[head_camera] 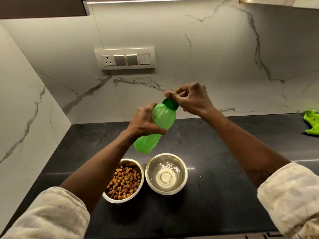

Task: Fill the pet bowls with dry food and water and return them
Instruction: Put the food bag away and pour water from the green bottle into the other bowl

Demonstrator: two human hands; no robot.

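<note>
The person holds a green bottle tilted in the air above the dark counter, over the far side of two steel bowls. The left hand is wrapped snugly round the bottle's middle; the right hand has its fingertips pinched on the darker green cap at the top. Whether the cap is going on or coming off, I cannot tell.

The left bowl sits near the front edge, full of brown kibble. The right bowl, just beside it, holds clear water, rippled, and looks only partly filled.

The risk, as I see it, is a spill: the bottle leans with its base over the bowls, and if the cap is loose and the bottle tips further, water could run onto the counter or into the kibble. A slipping left grip would drop it on the bowls.

A green cloth lies far right. I can read no brand or lettering anywhere, on the bottle or on the wall's switch plate.
</note>
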